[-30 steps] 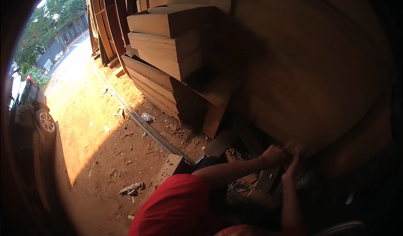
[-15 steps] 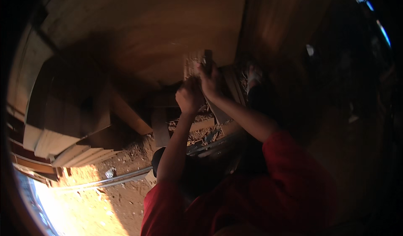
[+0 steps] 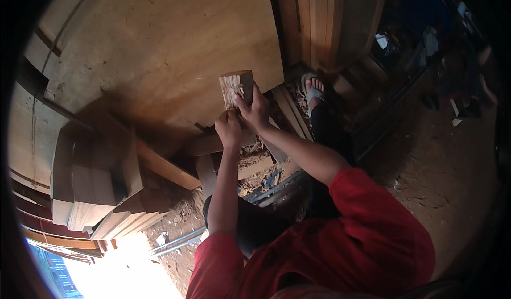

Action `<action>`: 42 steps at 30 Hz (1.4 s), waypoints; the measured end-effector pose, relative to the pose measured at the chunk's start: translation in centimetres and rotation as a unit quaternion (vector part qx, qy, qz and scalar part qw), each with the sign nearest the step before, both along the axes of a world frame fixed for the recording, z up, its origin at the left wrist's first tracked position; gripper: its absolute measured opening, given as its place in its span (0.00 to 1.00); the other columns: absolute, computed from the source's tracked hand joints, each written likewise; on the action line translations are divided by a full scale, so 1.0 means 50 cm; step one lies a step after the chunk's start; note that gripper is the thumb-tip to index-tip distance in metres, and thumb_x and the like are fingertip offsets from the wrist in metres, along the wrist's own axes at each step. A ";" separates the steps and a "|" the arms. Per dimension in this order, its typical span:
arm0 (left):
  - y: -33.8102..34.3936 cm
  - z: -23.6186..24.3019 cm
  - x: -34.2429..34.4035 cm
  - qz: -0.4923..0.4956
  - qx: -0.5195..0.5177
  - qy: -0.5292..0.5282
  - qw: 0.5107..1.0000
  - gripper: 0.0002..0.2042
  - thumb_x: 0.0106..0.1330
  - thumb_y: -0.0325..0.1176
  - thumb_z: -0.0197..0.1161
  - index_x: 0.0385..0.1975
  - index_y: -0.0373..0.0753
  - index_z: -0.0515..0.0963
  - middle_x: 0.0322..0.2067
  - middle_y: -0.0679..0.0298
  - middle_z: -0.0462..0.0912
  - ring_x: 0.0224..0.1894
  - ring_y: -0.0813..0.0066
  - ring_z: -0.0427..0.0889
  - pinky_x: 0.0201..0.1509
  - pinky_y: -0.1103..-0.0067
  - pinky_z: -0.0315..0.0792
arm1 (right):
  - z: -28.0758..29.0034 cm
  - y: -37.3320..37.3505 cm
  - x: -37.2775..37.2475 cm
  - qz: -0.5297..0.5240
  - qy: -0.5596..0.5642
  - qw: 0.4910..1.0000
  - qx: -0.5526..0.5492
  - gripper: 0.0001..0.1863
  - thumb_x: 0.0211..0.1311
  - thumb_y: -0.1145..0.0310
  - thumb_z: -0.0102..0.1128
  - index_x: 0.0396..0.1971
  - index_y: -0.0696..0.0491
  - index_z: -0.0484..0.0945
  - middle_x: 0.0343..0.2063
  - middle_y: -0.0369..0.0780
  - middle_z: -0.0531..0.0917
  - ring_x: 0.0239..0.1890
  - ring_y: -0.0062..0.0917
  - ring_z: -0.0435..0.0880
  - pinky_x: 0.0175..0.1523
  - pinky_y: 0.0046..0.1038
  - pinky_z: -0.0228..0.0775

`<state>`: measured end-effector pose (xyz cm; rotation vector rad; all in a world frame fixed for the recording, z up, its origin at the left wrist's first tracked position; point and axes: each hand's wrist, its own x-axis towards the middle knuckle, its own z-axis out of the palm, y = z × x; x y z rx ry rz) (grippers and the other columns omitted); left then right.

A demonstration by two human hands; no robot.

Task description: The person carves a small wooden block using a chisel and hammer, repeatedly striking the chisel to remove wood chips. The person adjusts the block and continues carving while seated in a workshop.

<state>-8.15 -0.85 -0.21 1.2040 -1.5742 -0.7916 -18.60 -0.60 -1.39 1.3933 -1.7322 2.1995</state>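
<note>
A short wood block (image 3: 232, 89) with a rough, splintery pale face and a smoother dark side is held up in front of a large plywood sheet. Along its right side wraps my right hand (image 3: 256, 110), the thumb lying on the rough face. My left hand (image 3: 229, 129) is closed in a fist at the block's lower end, knuckles up, and seems to grip that end. Its fingertips are hidden. Both hands are close together, almost touching.
The plywood sheet (image 3: 175, 38) leans upright ahead. Stacked boards (image 3: 96, 176) stand at the left, and tall planks (image 3: 319, 17) at the far right. Below my hands lie offcuts (image 3: 255, 168) and shavings. My sandalled foot (image 3: 315, 90) rests among boards; metal bars (image 3: 178, 244) lie lower left.
The view has brightened and sharpened. In the picture, the block and both hands sit slightly further left, and my left hand slightly lower. Both hands stay on the block.
</note>
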 end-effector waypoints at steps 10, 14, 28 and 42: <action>-0.010 0.032 0.062 -0.146 0.413 0.383 0.813 0.09 0.76 0.38 0.60 0.33 0.42 0.79 0.24 0.66 0.77 0.21 0.70 0.73 0.28 0.70 0.70 | 0.075 0.039 -0.039 0.086 0.183 0.978 -0.056 0.38 0.66 0.55 0.72 0.68 0.62 0.69 0.45 0.56 0.86 0.47 0.52 0.89 0.48 0.44 0.83; 0.022 0.036 0.048 -0.027 0.051 -0.124 0.991 0.09 0.77 0.41 0.61 0.42 0.42 0.82 0.28 0.59 0.85 0.23 0.57 0.83 0.29 0.65 0.75 | 0.092 0.035 -0.029 0.075 0.105 0.991 -0.040 0.32 0.66 0.57 0.71 0.62 0.61 0.73 0.43 0.55 0.87 0.45 0.51 0.89 0.48 0.42 0.82; 0.050 0.073 0.039 -0.016 -0.333 -0.342 0.879 0.11 0.65 0.33 0.68 0.47 0.47 0.83 0.33 0.64 0.81 0.30 0.64 0.88 0.30 0.68 0.82 | 0.075 0.044 -0.047 0.054 0.034 0.994 0.089 0.32 0.69 0.51 0.68 0.60 0.61 0.75 0.42 0.55 0.88 0.46 0.51 0.89 0.50 0.44 0.81; -0.058 0.143 0.059 -0.212 -0.467 -0.336 0.790 0.06 0.62 0.29 0.69 0.36 0.40 0.80 0.35 0.60 0.82 0.28 0.61 0.85 0.29 0.67 0.78 | 0.135 0.047 -0.059 0.080 -0.035 0.994 0.059 0.31 0.69 0.53 0.69 0.60 0.63 0.74 0.42 0.55 0.87 0.47 0.51 0.88 0.51 0.45 0.79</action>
